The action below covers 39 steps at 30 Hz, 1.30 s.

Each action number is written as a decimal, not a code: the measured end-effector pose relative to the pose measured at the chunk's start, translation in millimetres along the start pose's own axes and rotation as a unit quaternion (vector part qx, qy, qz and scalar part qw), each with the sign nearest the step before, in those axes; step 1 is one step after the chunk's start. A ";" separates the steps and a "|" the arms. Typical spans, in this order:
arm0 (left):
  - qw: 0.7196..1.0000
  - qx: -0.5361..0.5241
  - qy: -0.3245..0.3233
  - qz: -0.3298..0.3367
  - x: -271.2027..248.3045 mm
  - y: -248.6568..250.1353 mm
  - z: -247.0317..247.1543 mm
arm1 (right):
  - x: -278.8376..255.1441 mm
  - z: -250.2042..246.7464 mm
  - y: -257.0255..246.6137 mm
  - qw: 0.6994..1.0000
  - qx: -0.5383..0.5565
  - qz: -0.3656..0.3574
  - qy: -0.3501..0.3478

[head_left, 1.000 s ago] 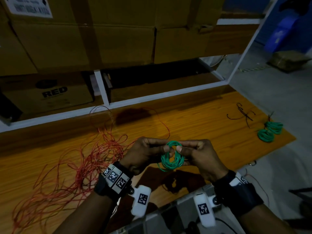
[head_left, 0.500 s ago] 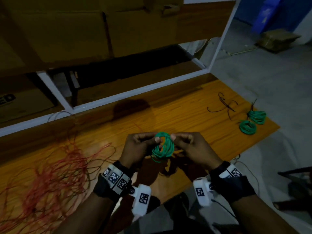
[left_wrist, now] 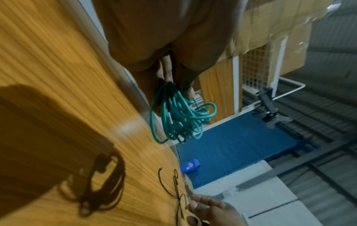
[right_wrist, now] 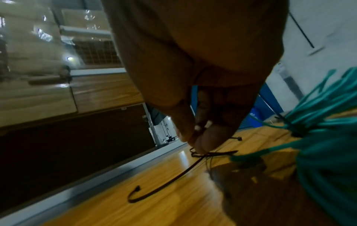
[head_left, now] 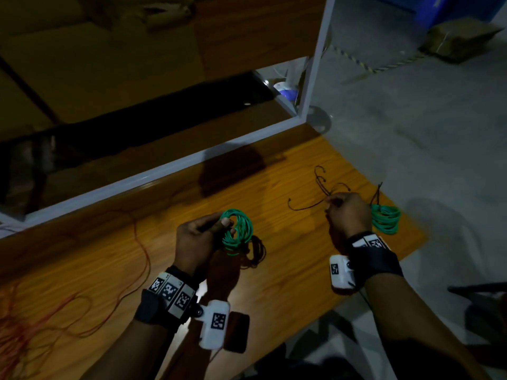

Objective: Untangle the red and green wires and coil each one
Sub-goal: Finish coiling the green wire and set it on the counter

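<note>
Over the table (head_left: 288, 270), green coil (head_left: 237, 231) now only in left-hand (head_left: 197, 239) grip, right hand (head_left: 348, 212) away, pinching black ties (head_left: 304, 205).

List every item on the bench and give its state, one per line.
green coil: wound, held above the bench by the left hand
finished green coils: bundled, lying on the bench
black cable ties: loose on the bench, one pinched by the right hand
red wire: uncoiled, sprawled on the bench
</note>
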<state>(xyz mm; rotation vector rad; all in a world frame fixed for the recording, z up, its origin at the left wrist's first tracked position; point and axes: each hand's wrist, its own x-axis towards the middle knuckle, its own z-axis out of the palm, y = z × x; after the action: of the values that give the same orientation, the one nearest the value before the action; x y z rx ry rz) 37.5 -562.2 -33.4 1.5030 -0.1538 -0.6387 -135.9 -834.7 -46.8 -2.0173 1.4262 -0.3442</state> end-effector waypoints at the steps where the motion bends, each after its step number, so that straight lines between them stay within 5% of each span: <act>1: 1.000 -0.001 0.002 0.000 1.9 -2.6 3.8 | 7.6 -2.9 -0.5 0.999 -0.040 -0.014 0.000; 6: 1.000 -0.013 -0.001 0.004 11.8 -18.1 8.4 | 31.0 -12.5 5.6 0.988 -0.126 -0.075 -0.045; 14: 0.999 -0.030 0.016 0.007 27.9 -25.8 20.4 | 46.7 17.8 -4.6 0.994 -0.056 0.066 -0.064; 23: 0.999 -0.034 0.021 0.000 27.4 -31.9 20.8 | 33.6 32.1 -26.0 0.987 -0.140 0.068 -0.046; 33: 0.998 -0.050 0.040 -0.004 19.5 -35.9 7.4 | 15.9 39.1 -35.3 0.993 -0.045 0.049 -0.099; 39: 0.997 -0.043 0.059 0.017 9.5 -24.8 -8.8 | -41.0 29.5 -68.8 0.964 0.172 0.002 -0.201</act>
<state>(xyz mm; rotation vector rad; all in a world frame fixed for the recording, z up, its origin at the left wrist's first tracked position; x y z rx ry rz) 42.2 -557.6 -60.6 1.4470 -0.0613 -0.5212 -83.9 -772.5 -20.1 -1.6813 1.0378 -0.1528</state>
